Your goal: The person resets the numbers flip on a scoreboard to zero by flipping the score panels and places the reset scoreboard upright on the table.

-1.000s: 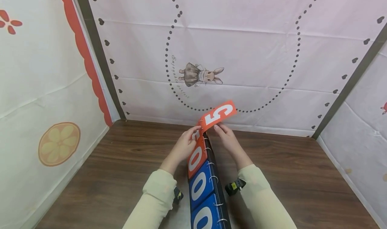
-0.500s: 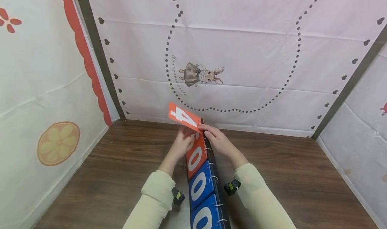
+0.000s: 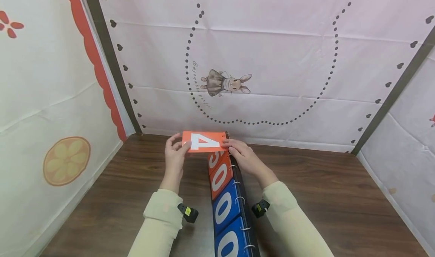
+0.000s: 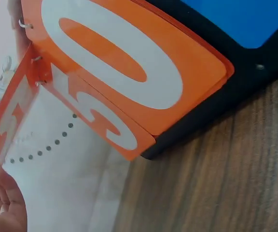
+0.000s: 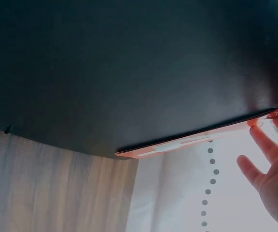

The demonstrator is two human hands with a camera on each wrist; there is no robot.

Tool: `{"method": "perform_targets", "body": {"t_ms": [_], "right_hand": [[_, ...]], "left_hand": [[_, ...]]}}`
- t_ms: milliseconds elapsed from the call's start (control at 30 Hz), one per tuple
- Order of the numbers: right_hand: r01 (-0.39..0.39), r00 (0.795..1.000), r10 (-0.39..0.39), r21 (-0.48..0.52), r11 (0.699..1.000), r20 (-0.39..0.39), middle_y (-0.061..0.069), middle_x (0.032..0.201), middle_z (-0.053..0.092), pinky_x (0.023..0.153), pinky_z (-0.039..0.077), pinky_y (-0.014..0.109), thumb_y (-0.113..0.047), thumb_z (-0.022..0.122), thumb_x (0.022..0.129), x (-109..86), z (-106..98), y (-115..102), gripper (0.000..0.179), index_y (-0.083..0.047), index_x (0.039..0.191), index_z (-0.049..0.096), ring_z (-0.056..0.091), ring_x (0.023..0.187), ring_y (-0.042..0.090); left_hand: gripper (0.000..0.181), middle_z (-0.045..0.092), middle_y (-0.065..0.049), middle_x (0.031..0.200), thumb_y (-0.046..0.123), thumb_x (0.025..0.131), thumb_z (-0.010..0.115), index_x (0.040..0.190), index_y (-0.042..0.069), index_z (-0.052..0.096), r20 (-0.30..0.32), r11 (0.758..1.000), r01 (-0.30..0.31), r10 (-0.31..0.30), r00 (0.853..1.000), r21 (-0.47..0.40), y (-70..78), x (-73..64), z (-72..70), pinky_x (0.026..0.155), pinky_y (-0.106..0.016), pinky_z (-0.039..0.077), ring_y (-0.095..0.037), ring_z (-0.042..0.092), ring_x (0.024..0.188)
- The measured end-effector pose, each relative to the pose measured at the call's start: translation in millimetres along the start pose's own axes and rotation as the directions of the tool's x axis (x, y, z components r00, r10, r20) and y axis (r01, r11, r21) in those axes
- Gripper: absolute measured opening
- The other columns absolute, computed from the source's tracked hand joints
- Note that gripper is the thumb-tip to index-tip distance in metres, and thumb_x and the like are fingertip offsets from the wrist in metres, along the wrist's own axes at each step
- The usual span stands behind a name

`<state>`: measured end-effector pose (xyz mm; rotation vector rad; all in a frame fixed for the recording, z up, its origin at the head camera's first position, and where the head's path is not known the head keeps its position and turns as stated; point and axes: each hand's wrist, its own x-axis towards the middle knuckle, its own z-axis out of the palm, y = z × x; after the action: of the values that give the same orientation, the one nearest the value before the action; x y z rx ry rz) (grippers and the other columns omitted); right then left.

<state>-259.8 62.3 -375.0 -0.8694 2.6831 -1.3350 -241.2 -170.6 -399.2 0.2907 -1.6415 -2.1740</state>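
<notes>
A tabletop flip scoreboard (image 3: pixel 242 196) has number cards hung on metal rings along its black top edge. At its far end, an orange card showing 4 (image 3: pixel 205 141) is lifted out to the left. My left hand (image 3: pixel 175 155) pinches that card's outer end between thumb and fingers; the left wrist view shows the hand (image 4: pixel 6 198) at the card's end. My right hand (image 3: pixel 246 157) touches the ringed end with its fingertips. In the right wrist view, the right thumb (image 5: pixel 249 169) stands apart from the card. An orange card showing 5 (image 4: pixel 98 108) hangs beneath.
An orange 0 card (image 3: pixel 220 177) and blue 0 cards (image 3: pixel 224 208) hang nearer along the scoreboard. It stands on a dark wood table (image 3: pixel 323 196). A printed cloth (image 3: pixel 282 68) rises behind the table, with other cloth walls at both sides.
The lifted card went from right of the rings, showing 5, over to the left, showing 4. My left hand moved left to its outer end; my right hand came in to the rings.
</notes>
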Motion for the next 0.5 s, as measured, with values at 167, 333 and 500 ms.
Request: {"method": "perform_targets", "body": {"t_ms": [167,333,500], "right_hand": [[0.039,0.998,-0.028,0.229,0.973,-0.053,0.003,0.150,0.026,0.106,0.022,0.052,-0.011,0.037,0.099,-10.1,-9.0,-3.9,0.042,-0.010,0.141,0.038,0.024,0.136,0.024],[-0.029,0.994,0.062,0.349,0.937,-0.085,0.009,0.148,0.030,0.105,0.026,0.048,-0.006,0.036,0.098,-12.1,-13.9,16.3,0.044,-0.010,0.142,0.036,0.030,0.133,0.028],[-0.124,0.985,0.153,0.302,0.945,-0.076,0.013,0.144,0.036,0.102,0.030,0.052,-0.001,0.043,0.091,-13.2,-5.6,38.9,0.051,-0.013,0.140,0.039,0.032,0.132,0.030]], "left_hand": [[0.045,0.058,-0.006,0.092,0.009,0.083,0.068,0.125,0.009,0.050,-0.032,0.981,0.091,-0.087,0.996,0.171,-15.2,4.7,-2.5,0.064,-0.029,0.052,-0.009,0.057,0.068],[0.047,0.057,-0.013,0.097,0.007,0.083,0.068,0.126,0.005,0.049,0.005,0.955,0.124,-0.130,0.992,0.270,-34.5,6.9,-2.1,0.054,-0.021,0.049,-0.010,0.055,0.067],[0.037,0.058,-0.019,0.101,0.009,0.085,0.066,0.120,0.001,0.056,0.111,0.900,0.096,-0.157,0.981,0.425,-53.3,3.4,4.4,0.056,-0.025,0.050,-0.014,0.054,0.069]]}}
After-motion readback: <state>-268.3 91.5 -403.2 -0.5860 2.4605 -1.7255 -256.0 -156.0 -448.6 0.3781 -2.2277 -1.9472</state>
